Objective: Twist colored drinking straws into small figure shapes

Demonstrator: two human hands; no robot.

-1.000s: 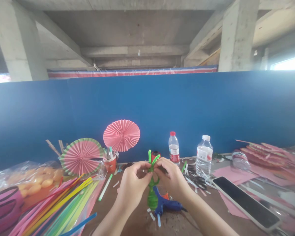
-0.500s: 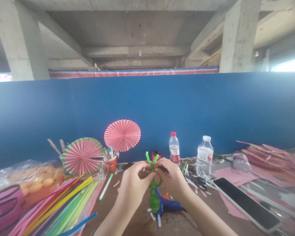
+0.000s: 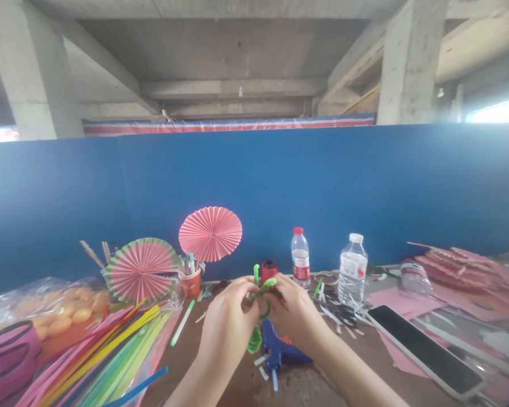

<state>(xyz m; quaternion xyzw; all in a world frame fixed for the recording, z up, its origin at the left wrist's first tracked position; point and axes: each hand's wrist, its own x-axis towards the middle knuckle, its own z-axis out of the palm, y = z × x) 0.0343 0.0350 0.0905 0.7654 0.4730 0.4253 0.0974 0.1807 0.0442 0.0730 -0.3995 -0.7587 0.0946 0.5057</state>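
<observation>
Between my two hands is a bright green pipe cleaner shape point(image 3: 255, 340), with two ends sticking up above the fingers and a coiled part hanging below. My left hand point(image 3: 229, 314) pinches it from the left, thumb and forefinger pressed together. My right hand point(image 3: 294, 308) grips it from the other side, and its fingers partly hide the middle of the shape. Just beneath the hands, a blue glue gun point(image 3: 275, 347) lies on the brown table point(image 3: 233, 376), a pale glue stick poking out of it.
At left lie a bundle of coloured pipe cleaners point(image 3: 110, 353) and a bag of orange balls point(image 3: 63, 311). Behind stand pink paper fans point(image 3: 212, 233), a cup of pens point(image 3: 190, 284) and water bottles point(image 3: 353, 271). A phone point(image 3: 424, 350) lies at right. A blue partition point(image 3: 254, 175) closes the back.
The green shape has turned in my hands: its right end now leans over to the right, and its coiled lower part has swung left and up, uncovering more of the glue gun.
</observation>
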